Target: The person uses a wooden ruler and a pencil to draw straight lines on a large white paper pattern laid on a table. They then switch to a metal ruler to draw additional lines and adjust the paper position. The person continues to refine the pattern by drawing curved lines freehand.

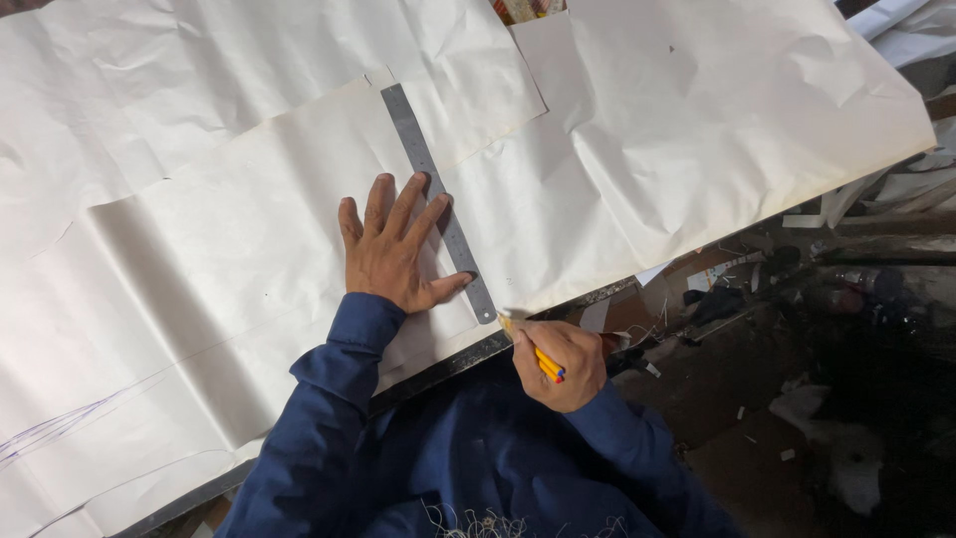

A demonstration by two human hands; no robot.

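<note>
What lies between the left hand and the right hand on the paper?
In the head view, the lower end of the metal ruler lies between the left hand and right hand, on white paper.

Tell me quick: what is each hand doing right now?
Left hand: open, fingers spread, pressing the metal ruler onto the paper.
Right hand: closed on yellow pencils.

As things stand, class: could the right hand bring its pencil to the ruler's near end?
Probably yes: the right hand holds the pencil beside the ruler, nothing lying between; the left hand presses farther up.
</note>
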